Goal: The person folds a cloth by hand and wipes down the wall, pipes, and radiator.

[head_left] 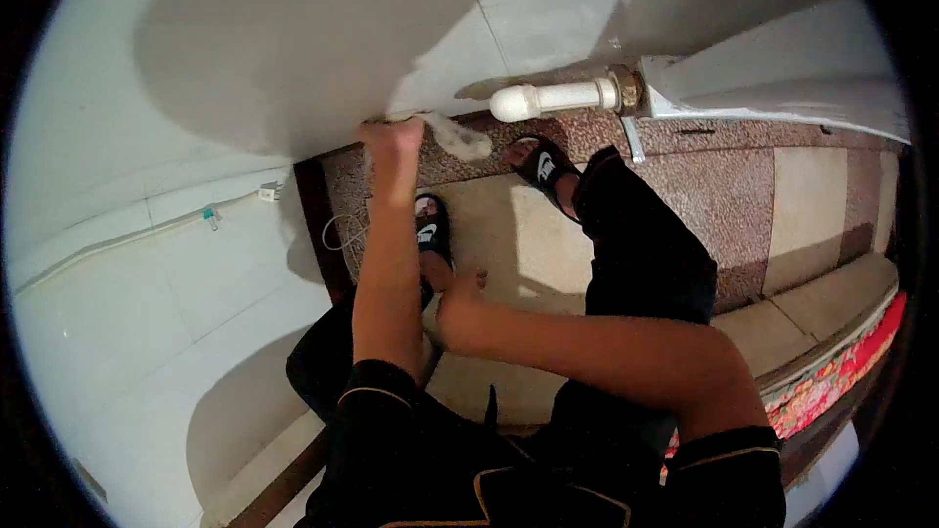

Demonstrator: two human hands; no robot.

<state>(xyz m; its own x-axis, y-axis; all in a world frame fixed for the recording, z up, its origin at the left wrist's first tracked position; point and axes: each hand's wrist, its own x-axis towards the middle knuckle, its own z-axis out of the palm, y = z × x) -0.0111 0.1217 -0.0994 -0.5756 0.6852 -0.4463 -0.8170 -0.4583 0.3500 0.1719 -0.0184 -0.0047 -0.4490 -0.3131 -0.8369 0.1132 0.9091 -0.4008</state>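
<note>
My left hand reaches forward to the base of the tiled wall, its fingers bent. A pale, limp cloth trails from it to the right, above the speckled floor border; the fingers look closed on its near end. My right hand is drawn in across my body, over my left lower leg. Only a fingertip or two show beyond its back, so whether it holds anything is hidden. Black slippers with a white logo are on my feet, the left slipper beside my left forearm and the right slipper further forward.
A white pipe with a brass-coloured fitting juts from a white radiator-like panel. On the left wall runs a cable to a white plug. A thin looped wire lies near the corner. Floral red fabric is at right.
</note>
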